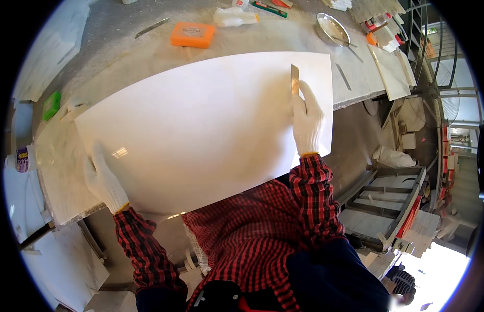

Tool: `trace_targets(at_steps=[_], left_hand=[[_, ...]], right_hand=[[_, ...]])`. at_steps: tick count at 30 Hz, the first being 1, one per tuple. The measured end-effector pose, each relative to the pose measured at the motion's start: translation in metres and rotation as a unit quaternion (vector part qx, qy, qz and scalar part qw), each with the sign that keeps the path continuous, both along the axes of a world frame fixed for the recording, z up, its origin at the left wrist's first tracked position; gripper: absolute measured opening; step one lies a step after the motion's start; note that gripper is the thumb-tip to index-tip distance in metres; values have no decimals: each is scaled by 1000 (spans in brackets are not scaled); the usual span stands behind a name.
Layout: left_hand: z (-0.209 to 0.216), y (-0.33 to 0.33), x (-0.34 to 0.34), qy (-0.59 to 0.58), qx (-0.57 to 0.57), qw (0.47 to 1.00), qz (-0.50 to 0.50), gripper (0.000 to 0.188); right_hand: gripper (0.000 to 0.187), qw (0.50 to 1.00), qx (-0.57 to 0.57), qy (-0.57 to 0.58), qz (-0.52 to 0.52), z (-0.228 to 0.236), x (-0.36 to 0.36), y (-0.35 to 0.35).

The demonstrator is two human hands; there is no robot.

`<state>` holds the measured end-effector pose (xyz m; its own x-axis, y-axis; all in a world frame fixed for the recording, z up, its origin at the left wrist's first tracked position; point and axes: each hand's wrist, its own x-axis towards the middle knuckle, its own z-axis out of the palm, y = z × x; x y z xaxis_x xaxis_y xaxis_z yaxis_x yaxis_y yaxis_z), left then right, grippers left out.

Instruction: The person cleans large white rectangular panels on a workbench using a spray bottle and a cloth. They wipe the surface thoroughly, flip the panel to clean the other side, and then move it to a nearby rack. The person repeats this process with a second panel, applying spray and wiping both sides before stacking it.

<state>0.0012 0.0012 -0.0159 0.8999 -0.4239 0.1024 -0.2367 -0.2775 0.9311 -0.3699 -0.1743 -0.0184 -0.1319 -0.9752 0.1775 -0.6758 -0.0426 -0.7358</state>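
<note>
Large white tile (200, 125) lying flat on a dusty stone workbench (117, 47), near edge overhanging, gloved right hand (306, 122) gripping a flat metal blade (294, 79) upright on the tile's right part, gloved left hand (104, 182) pressed open-fingered on its left corner, orange sponge block (193, 35) and round metal dish (331, 28) beyond.

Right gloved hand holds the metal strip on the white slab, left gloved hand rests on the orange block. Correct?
Not quite. In the head view the left hand rests on the near left corner of the white slab, not on the orange block, which lies untouched farther back on the bench. The right hand does hold the metal strip on the slab.
</note>
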Motion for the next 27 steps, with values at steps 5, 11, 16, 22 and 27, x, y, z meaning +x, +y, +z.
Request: trace_targets(at_steps=[5,11,16,22,27], left_hand=[[3,1,-1,9,37,999,8,41],[6,-4,-8,4,21,1000,13,41],[2,-3,-4,-24,34,999,15,40],[4,-4,-6,-3,10,1000,26,38],[2,-1,-4,-6,-5,1000,15,38]], right_hand=[[38,999,35,28,-16,14,21,-3],[41,1000,3,20,-12,10,24,-9],[42,999,7,32,2,10,23,-10],[40,1000,16,-19,2,12,18,-19],[40,1000,-7,17,15,8,24,-14]])
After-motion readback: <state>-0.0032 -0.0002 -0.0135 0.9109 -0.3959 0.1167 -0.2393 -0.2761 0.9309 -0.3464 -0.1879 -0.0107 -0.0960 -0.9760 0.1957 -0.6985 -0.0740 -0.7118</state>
